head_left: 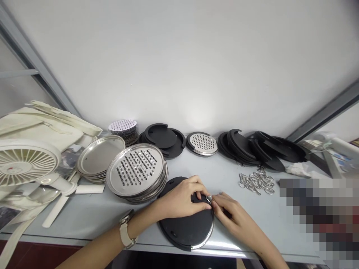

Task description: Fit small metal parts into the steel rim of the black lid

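Note:
A round black disc (189, 222) with a shiny metal rim lies near the table's front edge. My left hand (183, 198) reaches across its top, fingers curled and thumb stretched toward the right rim. At that rim sits a small metal clip (209, 199), pinched between the fingertips of both hands. My right hand (228, 213) closes on it from the right, thumb against index finger. Fingers cover part of the clip, so how it joins the disc cannot be made out. A stack of metal grater plates (137, 170) stands just left of the disc.
Plain metal plates (101, 155) are stacked farther left, beside a white fan (26, 164). Black round holders (165, 140) and a holder with a grater plate (202, 143) line the wall. More black holders (244, 147) lie right, behind a pile of wire clips (256, 182).

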{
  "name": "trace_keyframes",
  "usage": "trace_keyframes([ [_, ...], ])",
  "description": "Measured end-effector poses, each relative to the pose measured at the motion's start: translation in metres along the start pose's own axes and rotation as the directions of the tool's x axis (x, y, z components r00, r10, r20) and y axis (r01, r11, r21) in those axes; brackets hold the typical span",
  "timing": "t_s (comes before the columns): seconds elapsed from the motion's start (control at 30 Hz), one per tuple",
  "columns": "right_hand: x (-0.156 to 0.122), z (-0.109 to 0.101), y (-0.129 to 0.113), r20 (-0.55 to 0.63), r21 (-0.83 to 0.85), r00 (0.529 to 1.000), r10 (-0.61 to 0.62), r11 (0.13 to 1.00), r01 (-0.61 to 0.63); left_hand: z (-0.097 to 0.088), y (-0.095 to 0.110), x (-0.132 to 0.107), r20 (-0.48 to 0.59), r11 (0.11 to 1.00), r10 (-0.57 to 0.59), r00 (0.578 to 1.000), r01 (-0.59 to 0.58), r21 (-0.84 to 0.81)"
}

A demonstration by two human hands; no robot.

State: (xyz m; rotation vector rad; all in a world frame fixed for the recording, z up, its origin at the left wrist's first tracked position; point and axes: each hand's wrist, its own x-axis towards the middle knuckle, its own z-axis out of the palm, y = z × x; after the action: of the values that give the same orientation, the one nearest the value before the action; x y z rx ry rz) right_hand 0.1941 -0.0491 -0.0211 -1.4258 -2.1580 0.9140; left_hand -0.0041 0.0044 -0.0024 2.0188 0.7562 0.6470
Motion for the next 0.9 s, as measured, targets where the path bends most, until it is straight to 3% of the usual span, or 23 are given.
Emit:
trace_keyframes([
  [0.9,-0.0010,-0.0022,-0.0014,0.022,0.048,1.000,0.006,0.999,-0.007,0.0002,-0.0028,0.0002,0.030,0.999,0.016,0.999,-0.015,-0.043],
])
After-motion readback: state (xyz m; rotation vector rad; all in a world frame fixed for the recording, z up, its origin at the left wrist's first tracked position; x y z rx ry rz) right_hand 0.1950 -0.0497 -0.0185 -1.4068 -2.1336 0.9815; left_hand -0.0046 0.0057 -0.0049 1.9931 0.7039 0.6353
